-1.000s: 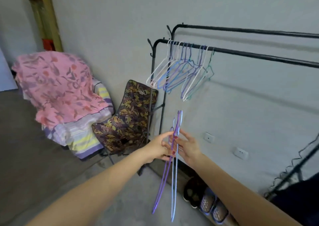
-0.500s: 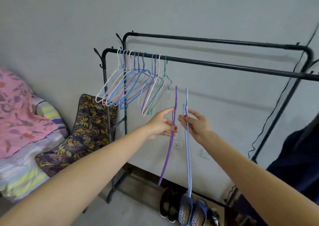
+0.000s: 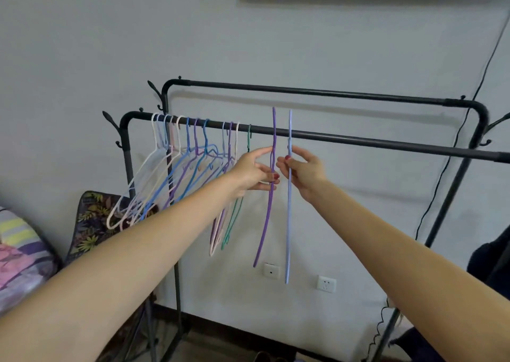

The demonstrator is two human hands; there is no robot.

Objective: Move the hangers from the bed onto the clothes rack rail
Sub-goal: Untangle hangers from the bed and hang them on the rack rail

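Observation:
My left hand (image 3: 254,172) pinches a purple hanger (image 3: 269,209), seen edge-on. Its hook reaches just above the front rail (image 3: 358,140) of the black clothes rack. My right hand (image 3: 302,169) pinches a light blue hanger (image 3: 288,223), also edge-on, with its hook at rail height. The two hangers are a little apart, side by side, in front of the rail. Several hangers (image 3: 179,174) in white, blue, purple and green hang on the rail's left part.
A second, higher rail (image 3: 317,92) runs behind the front one. A floral cushion (image 3: 91,218) leans under the rack's left end, with folded bedding (image 3: 19,254) at far left. Wall sockets (image 3: 326,283) sit low on the wall. Dark cloth (image 3: 491,259) is at right.
Both hands have risen with their hangers from below the rail up to rail height, and the two hangers have separated. The view has swung towards the rack.

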